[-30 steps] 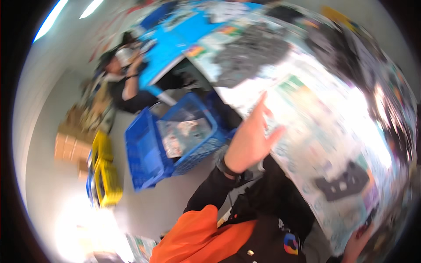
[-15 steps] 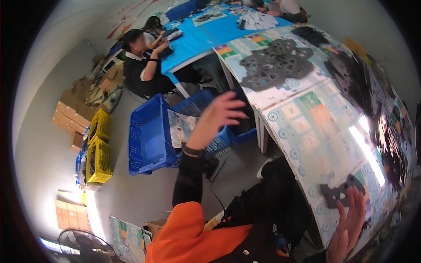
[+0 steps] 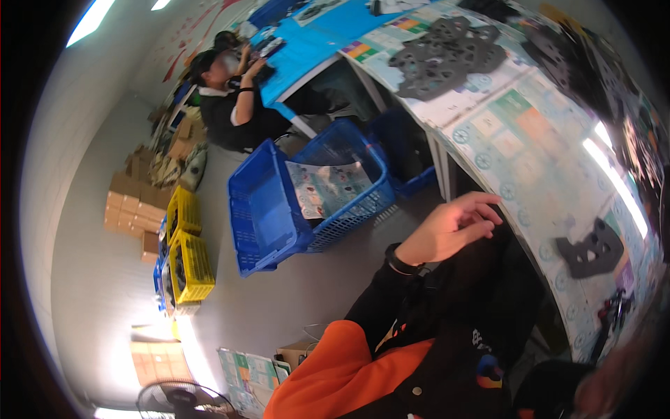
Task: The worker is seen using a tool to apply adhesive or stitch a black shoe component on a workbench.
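My left hand (image 3: 453,227) hangs by the near edge of the table (image 3: 530,167), its fingers loosely bent and apart with nothing in them. At the lower right my right hand (image 3: 607,384) is a dark blur, and its fingers cannot be made out. Just above it on the table lie dark hand tools (image 3: 613,314) with some red on them, their kind unclear. A single dark grey flat piece with cut-out holes (image 3: 593,251) rests beyond those. Farther off is a heap of similar grey cut-out pieces (image 3: 447,59).
Blue plastic crates (image 3: 262,209) stand on the floor left of the table, one holding a printed sheet (image 3: 328,185). A co-worker (image 3: 234,105) sits at a blue-topped table (image 3: 314,42). Yellow crates (image 3: 192,269), cardboard boxes (image 3: 129,202) and a fan (image 3: 181,398) are at the left.
My left hand has come down and right, from over the blue crates to the table edge. My right hand has left the single grey piece and moved lower right. The view has shifted.
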Available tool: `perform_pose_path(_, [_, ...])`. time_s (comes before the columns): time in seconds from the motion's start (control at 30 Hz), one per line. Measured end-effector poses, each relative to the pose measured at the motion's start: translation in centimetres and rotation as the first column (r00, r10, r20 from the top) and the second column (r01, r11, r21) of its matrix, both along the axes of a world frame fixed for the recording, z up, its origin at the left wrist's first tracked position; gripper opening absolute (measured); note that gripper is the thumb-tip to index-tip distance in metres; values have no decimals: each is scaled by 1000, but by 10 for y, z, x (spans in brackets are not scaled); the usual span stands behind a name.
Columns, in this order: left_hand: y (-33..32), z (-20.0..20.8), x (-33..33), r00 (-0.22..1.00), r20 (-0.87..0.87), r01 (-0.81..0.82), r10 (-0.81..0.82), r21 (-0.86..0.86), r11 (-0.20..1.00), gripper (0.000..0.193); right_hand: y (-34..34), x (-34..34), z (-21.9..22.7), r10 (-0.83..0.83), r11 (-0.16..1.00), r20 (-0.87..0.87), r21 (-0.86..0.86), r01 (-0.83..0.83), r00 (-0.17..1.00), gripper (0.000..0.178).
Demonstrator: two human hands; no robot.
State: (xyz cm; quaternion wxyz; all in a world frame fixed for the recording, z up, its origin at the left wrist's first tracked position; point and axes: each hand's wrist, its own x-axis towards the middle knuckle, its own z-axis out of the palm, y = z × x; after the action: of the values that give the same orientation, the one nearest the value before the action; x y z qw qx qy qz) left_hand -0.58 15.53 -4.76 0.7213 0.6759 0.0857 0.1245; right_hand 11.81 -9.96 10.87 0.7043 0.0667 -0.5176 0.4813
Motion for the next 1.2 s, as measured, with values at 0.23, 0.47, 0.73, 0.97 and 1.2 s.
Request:
perform_pose_path(0.23, [9, -21, -23, 996, 21, -88, 89, -19, 996, 43, 60, -21, -63, 173, 910, 547, -406, 79, 819, 7])
perform_pose_path(0.47, [2, -25, -25, 993, 50, -100, 103, -47, 994, 38, 58, -12, -70, 167, 914, 438, -405, 29, 883, 79])
perform_pose_path(0.73, [-3, -20, -32, 726, 225, -677, 650, 67, 733, 66, 54, 13, -106, 28, 773, 443, -579, 261, 896, 66])
perform_pose_path(0.97, [-24, 15, -23, 715, 454, -686, 533, 604, 406, 26, 80, 15, -133, -278, 347, 381, -816, 462, 882, 21])
perform_pose_path(1.2, [-69, -1, 15, 797, 526, -430, -297, 839, 333, 22, 112, 17, -151, -135, 191, 264, -939, 287, 955, 16])
